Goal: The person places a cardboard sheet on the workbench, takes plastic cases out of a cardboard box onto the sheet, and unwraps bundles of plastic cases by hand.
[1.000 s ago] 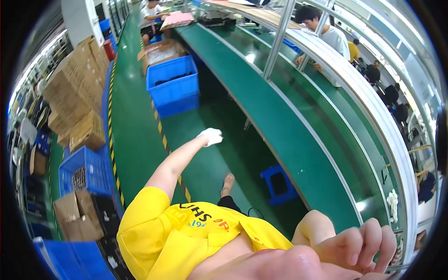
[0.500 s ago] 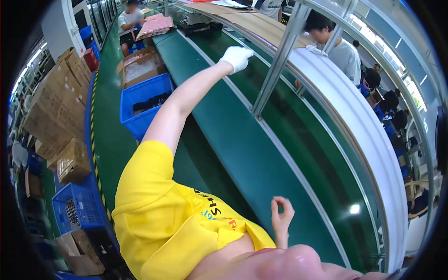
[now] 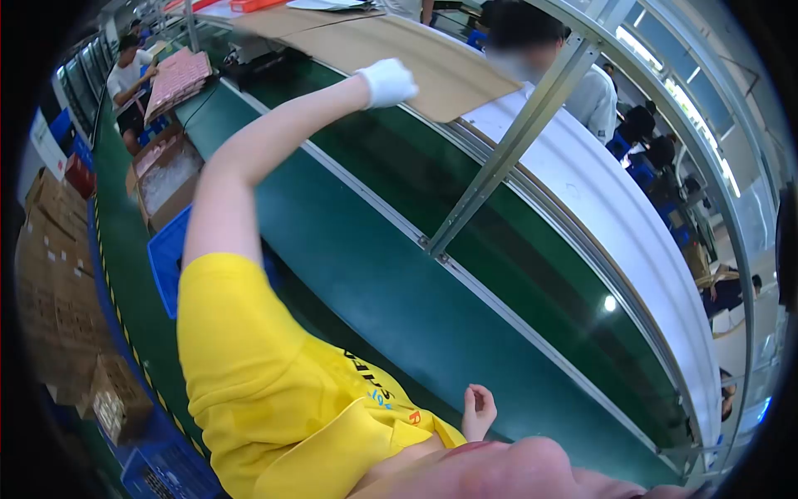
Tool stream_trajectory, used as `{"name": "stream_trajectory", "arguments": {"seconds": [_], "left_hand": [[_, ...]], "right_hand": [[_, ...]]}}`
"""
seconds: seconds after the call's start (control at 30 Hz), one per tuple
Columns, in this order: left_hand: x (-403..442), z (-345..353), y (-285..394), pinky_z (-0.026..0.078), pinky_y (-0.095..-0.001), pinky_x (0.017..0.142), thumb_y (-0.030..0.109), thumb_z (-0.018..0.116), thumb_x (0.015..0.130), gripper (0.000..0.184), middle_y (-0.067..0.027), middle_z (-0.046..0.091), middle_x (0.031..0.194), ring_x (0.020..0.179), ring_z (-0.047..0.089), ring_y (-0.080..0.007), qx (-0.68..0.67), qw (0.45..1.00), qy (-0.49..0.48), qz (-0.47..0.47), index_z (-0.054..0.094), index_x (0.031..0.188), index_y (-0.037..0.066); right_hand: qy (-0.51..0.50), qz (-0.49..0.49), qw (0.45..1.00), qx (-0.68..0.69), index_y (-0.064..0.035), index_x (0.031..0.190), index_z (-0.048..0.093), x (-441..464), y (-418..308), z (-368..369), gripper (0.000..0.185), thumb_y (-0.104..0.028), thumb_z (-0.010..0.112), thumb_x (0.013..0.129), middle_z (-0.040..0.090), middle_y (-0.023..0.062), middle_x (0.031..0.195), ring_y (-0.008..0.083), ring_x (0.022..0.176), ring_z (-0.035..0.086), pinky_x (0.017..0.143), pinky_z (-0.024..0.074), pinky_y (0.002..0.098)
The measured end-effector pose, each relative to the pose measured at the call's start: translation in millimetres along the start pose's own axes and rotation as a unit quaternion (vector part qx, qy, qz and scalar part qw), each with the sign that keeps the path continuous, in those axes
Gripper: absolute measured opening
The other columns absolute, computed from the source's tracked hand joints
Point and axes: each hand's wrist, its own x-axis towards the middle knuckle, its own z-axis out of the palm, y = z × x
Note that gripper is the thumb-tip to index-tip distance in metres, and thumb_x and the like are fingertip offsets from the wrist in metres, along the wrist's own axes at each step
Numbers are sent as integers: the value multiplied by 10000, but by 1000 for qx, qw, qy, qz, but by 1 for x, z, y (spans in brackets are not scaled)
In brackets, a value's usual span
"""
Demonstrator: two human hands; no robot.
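My left hand (image 3: 388, 82), in a white glove, is stretched out at the upper centre, in front of a brown cardboard sheet (image 3: 449, 71) on the raised shelf. Its fingers are curled, and whatever they may hold is hidden. Low in the view, my bare right hand (image 3: 480, 411) is near my chest, beside the long green bench surface (image 3: 391, 274). Its fingers are bent together with the thumb, and nothing shows between them.
A metal post (image 3: 507, 150) rises between the bench and the white shelf (image 3: 598, 183). Behind it is a person in light clothing (image 3: 594, 104). Another person (image 3: 125, 83) sits by pink sheets (image 3: 177, 83) at the upper left. A blue bin (image 3: 166, 262) and cartons (image 3: 58, 291) stand on the left.
My gloved left hand has risen from low over the floor, past the bench, to the cardboard. My right hand has dropped from beside my face. The view has turned right.
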Motion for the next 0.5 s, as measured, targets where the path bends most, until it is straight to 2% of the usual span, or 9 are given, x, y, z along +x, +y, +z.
{"name": "stream_trajectory", "arguments": {"seconds": [0.1, 0.2, 0.27, 0.3, 0.37, 0.4, 0.43, 0.47, 0.5], "left_hand": [[-68, -33, 25, 487, -358, 628, 128, 530, 758, 109, -92, 647, 720, 681, 639, -251, 17, 999, -39, -2, 635, 754, 99], [-138, -70, 110, 427, -354, 555, 139, 548, 707, 85, -36, 613, 638, 614, 617, -203, 17, 997, -77, 21, 625, 671, 129], [-174, -99, 167, 443, -365, 572, 134, 545, 696, 108, -79, 642, 692, 641, 634, -231, -154, 965, -183, 108, 649, 690, 108], [-180, -120, 189, 465, -372, 620, 134, 533, 706, 170, -154, 651, 789, 747, 643, -259, -244, 895, -326, 183, 670, 768, 56], [-199, -123, 236, 475, -364, 664, 171, 557, 718, 248, -168, 651, 888, 817, 631, -249, -405, 758, -399, 320, 668, 869, 10], [-214, -61, 283, 475, -364, 664, 171, 557, 718, 248, -168, 651, 888, 817, 631, -249, -399, 754, -397, 340, 668, 869, 10], [-232, -43, 325, 466, -344, 713, 229, 599, 731, 320, -139, 643, 960, 866, 604, -219, -583, 460, -490, 458, 651, 936, -10], [-242, -15, 357, 466, -344, 713, 229, 599, 731, 320, -139, 643, 960, 866, 604, -219, -565, 446, -494, 488, 651, 936, -10], [-233, -27, 373, 457, -329, 740, 226, 609, 729, 323, -122, 643, 963, 869, 595, -206, -546, 402, -609, 411, 649, 942, -14]], "right_hand": [[-30, -51, 997, -53, -3, 868, 612, 3, -19, 27, 90, -70, 619, 809, 600, 49, 778, 96, 703, 559, 657, 458, 220], [-50, -78, 993, -66, -9, 867, 620, 4, -22, 47, 88, -69, 622, 803, 607, 59, 780, 104, 701, 569, 654, 463, 223], [-56, -64, 996, -37, -17, 874, 625, -11, -17, 57, 87, -61, 621, 800, 611, 65, 788, 114, 704, 578, 652, 466, 225], [-48, -54, 997, -37, -17, 874, 625, -22, -15, 59, 87, -61, 621, 800, 611, 65, 788, 114, 704, 578, 652, 466, 225], [-89, -38, 995, -5, -20, 897, 628, -46, -16, 58, 106, -54, 619, 798, 611, 74, 799, 135, 711, 593, 657, 474, 235], [-69, -30, 997, -4, -20, 897, 628, -59, -18, 52, 106, -54, 619, 798, 611, 74, 799, 135, 711, 593, 657, 474, 235], [-102, -76, 992, -28, -21, 908, 627, -76, -20, 42, 116, -55, 621, 797, 611, 83, 811, 145, 721, 600, 664, 479, 242], [-126, -112, 984, -55, -22, 920, 626, -97, -20, 26, 127, -56, 622, 797, 612, 92, 824, 156, 732, 607, 671, 485, 249], [-123, -110, 984, -66, -26, 933, 624, -124, -17, 8, 138, -62, 624, 799, 611, 98, 841, 160, 743, 609, 680, 487, 251]]}}
